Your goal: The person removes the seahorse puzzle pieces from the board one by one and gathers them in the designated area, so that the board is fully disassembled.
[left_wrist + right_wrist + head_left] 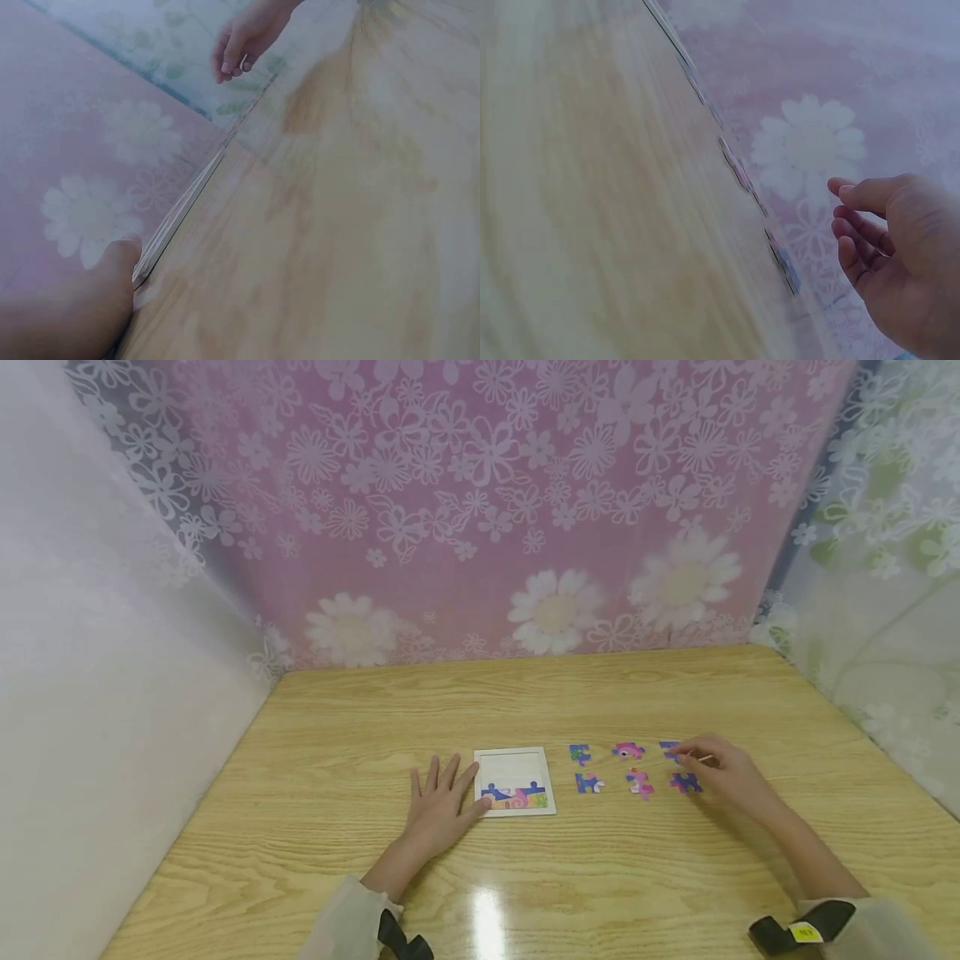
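My left hand (437, 814) lies with fingers spread on the table, left of a white square puzzle frame (551, 781). Its thumb rests on the frame's lower left corner, and the index fingertip is right at the left edge. A joined row of jigsaw pieces (517, 798) fills the bottom of the frame. My right hand (723, 772) is over the rightmost loose pieces, fingers loosely bent, thumb and index fingertips close together with nothing showing between them. Beneath the fingertips, a blue-purple jigsaw piece (667, 746) is partly covered; a dark blue and pink piece (686, 783) lies just below.
Between the frame and my right hand, more loose jigsaw pieces lie spaced out in two rows, including a pink piece with an eye (628, 751) and a blue and green piece (580, 753). The wooden table (360, 718) meets a pink flowered curtain (450, 527) behind.
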Tool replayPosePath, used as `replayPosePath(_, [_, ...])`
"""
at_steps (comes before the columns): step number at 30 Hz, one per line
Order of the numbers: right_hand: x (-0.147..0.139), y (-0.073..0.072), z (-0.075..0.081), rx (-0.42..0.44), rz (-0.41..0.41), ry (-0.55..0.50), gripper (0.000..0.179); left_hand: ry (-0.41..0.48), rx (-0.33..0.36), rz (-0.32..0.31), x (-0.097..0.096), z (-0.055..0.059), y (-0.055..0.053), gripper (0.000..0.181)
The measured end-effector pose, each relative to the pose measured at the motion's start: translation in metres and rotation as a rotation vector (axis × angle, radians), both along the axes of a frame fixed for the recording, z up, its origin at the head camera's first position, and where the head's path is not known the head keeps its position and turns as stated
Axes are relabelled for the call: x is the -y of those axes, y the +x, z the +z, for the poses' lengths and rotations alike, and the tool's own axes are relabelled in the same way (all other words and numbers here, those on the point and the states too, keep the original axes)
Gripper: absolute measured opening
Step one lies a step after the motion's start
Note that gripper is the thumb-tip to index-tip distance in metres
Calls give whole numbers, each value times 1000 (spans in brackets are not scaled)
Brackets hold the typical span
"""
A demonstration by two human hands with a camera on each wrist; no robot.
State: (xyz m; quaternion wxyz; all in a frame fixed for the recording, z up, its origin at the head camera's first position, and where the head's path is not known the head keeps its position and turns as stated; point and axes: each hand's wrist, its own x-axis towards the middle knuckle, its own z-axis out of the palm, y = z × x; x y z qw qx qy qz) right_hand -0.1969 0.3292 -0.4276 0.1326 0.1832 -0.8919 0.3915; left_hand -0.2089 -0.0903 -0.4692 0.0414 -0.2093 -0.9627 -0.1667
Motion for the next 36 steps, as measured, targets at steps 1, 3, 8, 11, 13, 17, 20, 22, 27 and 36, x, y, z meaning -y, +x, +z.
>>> replayPosePath(1, [4, -1, 1, -3, 15, -1, 16, -3, -2, -1, 0, 0, 0, 71])
replayPosePath(3, [11, -2, 4, -11, 38, -4, 16, -12, -2, -3, 0, 0, -1, 75])
replayPosePath(8, [31, -7, 9, 14, 96, -29, 15, -25, 11, -1, 2, -1, -2, 84])
replayPosePath(11, [45, -12, 11, 27, 146, -31, 16, -28, 11, 4, 3, 0, -2, 86])
replayPosePath(13, [55, -15, 13, 25, 178, -23, 15, -29, 7, 5, 3, 0, -1, 87])
replayPosePath(17, [76, -21, 16, 45, 212, -17, 14, -26, 6, 1, 3, 0, -1, 86])
replayPosePath(20, [91, -25, 18, 80, 224, -14, 15, -25, 14, -2, 3, 0, -1, 86])
replayPosePath(22, [104, -25, 22, 104, 241, -20, 16, -27, 20, -3, 3, 0, -1, 86])
replayPosePath(27, [135, -25, 34, 109, 295, -15, 15, -35, 27, 1, 2, 0, -1, 86])
replayPosePath(36, [173, -41, 22, 100, 392, -2, 13, -40, 35, 3, 0, 1, -1, 87])
